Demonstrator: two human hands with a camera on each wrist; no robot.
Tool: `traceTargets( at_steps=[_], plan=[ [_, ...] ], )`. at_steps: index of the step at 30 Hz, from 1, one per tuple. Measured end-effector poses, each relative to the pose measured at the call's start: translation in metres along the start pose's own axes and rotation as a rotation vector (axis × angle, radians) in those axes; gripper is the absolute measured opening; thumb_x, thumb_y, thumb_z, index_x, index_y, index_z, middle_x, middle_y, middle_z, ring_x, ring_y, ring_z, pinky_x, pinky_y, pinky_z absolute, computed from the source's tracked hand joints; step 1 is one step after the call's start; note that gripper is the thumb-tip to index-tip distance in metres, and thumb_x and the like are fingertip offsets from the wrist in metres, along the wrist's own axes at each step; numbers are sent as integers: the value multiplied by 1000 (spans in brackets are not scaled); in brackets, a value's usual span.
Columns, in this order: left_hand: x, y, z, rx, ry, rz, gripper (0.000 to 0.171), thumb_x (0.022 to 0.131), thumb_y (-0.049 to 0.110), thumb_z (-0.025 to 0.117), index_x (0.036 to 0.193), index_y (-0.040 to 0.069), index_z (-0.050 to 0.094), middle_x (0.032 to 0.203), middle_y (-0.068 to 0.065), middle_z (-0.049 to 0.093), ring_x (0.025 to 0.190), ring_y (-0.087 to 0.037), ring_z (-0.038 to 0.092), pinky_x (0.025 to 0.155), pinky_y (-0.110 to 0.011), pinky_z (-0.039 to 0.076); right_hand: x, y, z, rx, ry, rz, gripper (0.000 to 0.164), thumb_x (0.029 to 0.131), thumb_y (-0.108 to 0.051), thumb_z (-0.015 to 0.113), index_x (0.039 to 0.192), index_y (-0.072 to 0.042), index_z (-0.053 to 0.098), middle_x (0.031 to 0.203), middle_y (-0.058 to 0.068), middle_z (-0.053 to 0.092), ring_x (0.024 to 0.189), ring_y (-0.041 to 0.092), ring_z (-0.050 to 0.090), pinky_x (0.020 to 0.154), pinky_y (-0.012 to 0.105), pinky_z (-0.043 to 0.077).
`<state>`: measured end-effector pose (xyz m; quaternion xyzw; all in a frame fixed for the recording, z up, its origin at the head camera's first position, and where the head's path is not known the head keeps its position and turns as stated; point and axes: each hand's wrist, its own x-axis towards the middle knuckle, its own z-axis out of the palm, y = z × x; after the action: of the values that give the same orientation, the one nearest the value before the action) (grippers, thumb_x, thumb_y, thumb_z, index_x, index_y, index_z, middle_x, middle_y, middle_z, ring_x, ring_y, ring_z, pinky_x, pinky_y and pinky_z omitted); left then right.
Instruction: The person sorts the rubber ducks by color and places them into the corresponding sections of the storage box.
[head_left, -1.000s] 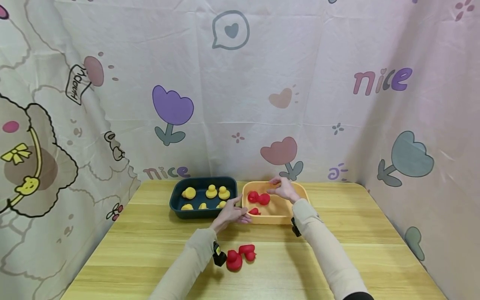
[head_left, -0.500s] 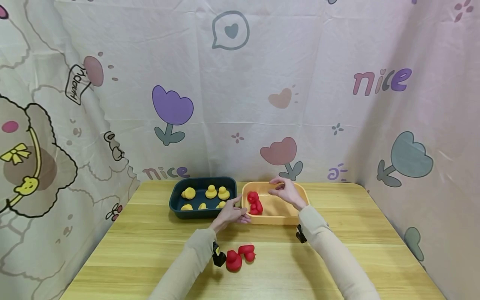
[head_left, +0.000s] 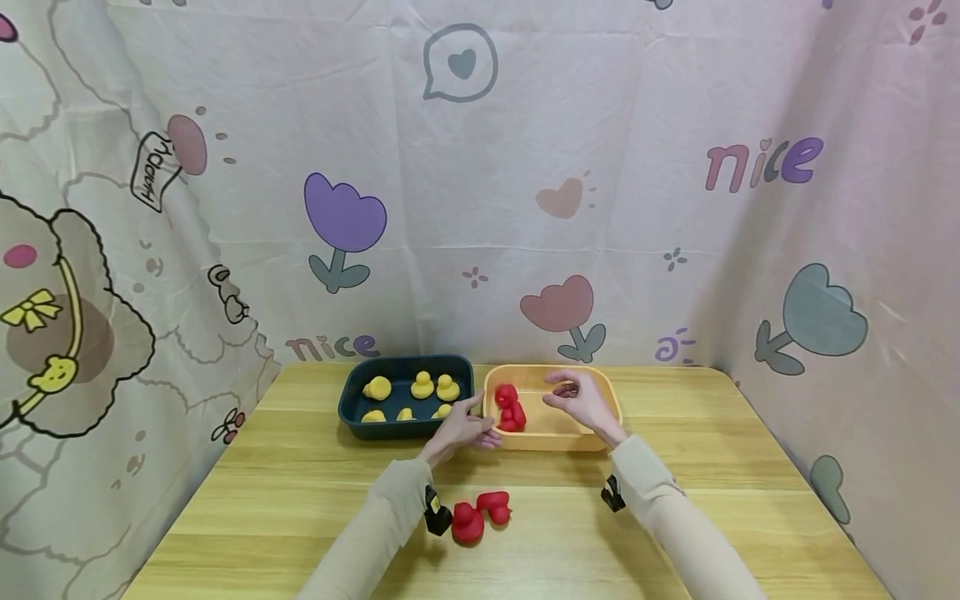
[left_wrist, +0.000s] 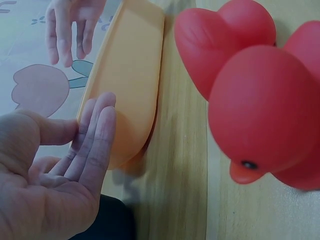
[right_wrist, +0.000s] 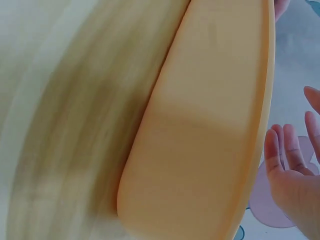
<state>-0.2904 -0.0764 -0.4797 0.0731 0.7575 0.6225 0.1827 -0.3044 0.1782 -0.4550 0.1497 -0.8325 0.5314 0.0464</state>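
Note:
My left hand (head_left: pixel 459 429) holds the front-left corner of an orange tray (head_left: pixel 573 444), thumb at the rim and fingers along the outer wall (left_wrist: pixel 132 75). Over the tray's right half is my right hand (head_left: pixel 585 402), fingers loosely bent and nothing between them; the right wrist view catches it (right_wrist: pixel 295 175) beyond the rim. Red rubber ducks (head_left: pixel 512 414) lie bunched at the tray's left end, partly hidden by the front wall. Two more red rubber ducks (head_left: pixel 468 525) are on the table near my left wrist, one upright and one tipped over; they loom large in the left wrist view (left_wrist: pixel 260 110).
A dark blue tray (head_left: pixel 408 428) with several yellow rubber ducks (head_left: pixel 422 385) stands just left of the orange one. Behind the wooden table (head_left: pixel 555 533) hangs a printed curtain (head_left: pixel 480 167), with more of it along both sides.
A red rubber duck in the orange tray has rolled from beside my right fingers toward the front-left corner. My right hand has drawn back slightly rightward and nearer; my left hand stays put.

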Motion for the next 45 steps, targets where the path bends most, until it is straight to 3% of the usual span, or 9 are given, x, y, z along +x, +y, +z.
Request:
traceTargets(
  at_steps=[6,13,25,37,45],
  plan=[
    [-1,0,1,-3,0,5,71,102,7,54,161,5,15,91,-21,76,82,-30,78,79,-39,64,-12,-1,2,34,-3,-34,31,87,7,70,116,13,63,114,32,64,89,25,65,77,15,54],
    [0,-1,1,-2,-10,15,71,102,7,54,162,5,15,93,-24,76,84,-32,78,84,-44,63,-28,-1,2,61,-17,-79,30,86,2,74,114,8,66,112,25,67,86,11,65,80,15,56],
    [0,0,2,-3,-19,21,71,102,6,54,161,4,15,94,-25,76,86,-34,77,85,-46,62,-45,-3,3,109,-59,-139,30,86,1,75,113,8,66,112,25,66,87,8,66,82,18,58],
    [0,-1,2,-10,-14,22,71,102,5,55,161,4,16,94,-25,76,85,-34,77,85,-47,62,-54,-3,7,85,-196,-193,29,87,-3,75,114,4,67,107,25,69,86,8,68,81,20,60],
    [1,-1,0,-8,-2,19,71,102,6,55,161,4,15,93,-24,76,84,-32,78,80,-41,64,-57,-7,10,73,-376,-213,34,88,-2,73,118,11,63,106,33,68,88,5,67,84,25,60]
  ],
)
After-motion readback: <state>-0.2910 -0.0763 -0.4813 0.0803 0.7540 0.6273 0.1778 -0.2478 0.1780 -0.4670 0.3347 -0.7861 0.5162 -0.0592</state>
